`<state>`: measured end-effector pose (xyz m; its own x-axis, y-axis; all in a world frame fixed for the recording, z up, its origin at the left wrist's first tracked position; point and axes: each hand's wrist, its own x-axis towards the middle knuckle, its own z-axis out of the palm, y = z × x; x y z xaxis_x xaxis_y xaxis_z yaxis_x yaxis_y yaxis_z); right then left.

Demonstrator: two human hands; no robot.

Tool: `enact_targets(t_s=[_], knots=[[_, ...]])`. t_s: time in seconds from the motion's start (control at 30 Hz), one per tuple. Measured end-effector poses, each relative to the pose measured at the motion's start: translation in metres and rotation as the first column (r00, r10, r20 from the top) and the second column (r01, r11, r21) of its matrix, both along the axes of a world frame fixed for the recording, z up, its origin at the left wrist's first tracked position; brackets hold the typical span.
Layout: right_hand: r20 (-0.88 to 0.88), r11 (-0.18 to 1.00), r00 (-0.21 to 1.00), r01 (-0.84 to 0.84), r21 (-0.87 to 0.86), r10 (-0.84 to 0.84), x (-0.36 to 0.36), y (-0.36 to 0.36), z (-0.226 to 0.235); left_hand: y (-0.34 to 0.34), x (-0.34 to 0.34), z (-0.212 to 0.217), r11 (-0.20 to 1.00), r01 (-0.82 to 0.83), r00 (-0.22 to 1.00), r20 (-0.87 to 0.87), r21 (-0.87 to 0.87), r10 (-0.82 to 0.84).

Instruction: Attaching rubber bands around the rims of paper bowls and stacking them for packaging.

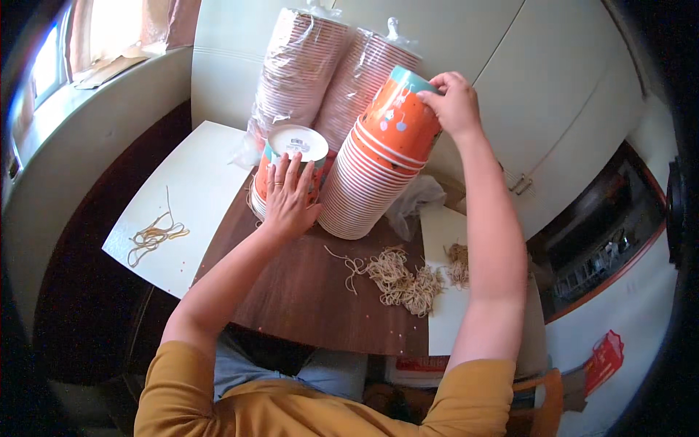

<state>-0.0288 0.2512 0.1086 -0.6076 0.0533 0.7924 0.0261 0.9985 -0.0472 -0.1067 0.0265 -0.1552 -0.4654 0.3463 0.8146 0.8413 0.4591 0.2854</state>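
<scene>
While right hand (455, 102) grips it, cup stack (375, 171) tilts — bases up-right.

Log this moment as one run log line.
left hand: flat on short cup stack | right hand: gripping top cup of tall stack | rubber bands: on table

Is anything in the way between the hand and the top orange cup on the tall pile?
Nothing visible is. The right hand already grips the top orange cup by its base. The left hand rests on the short cup stack beside it.
</scene>
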Motion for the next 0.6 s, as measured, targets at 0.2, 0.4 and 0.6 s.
enact_targets(t_s=[0.2, 0.4, 0.6], knots=[[-0.203, 0.999, 0.978, -0.038, 0.024, 0.042, 0.030, 0.014, 0.094, -0.009, 0.008, 0.008, 0.999, 0.004, 1.000, -0.029, 0.044, -0.003], [-0.408, 0.997, 0.912, 0.065, 0.036, -0.045, 0.093, -0.012, 0.117, -0.017, 0.022, 0.061, 0.982, 0.133, 0.990, 0.029, 0.134, -0.138], [-0.661, 0.995, 0.748, 0.097, 0.014, -0.064, 0.109, 0.002, 0.108, 0.005, 0.043, 0.112, 0.895, 0.363, 0.930, -0.037, 0.260, -0.366]])
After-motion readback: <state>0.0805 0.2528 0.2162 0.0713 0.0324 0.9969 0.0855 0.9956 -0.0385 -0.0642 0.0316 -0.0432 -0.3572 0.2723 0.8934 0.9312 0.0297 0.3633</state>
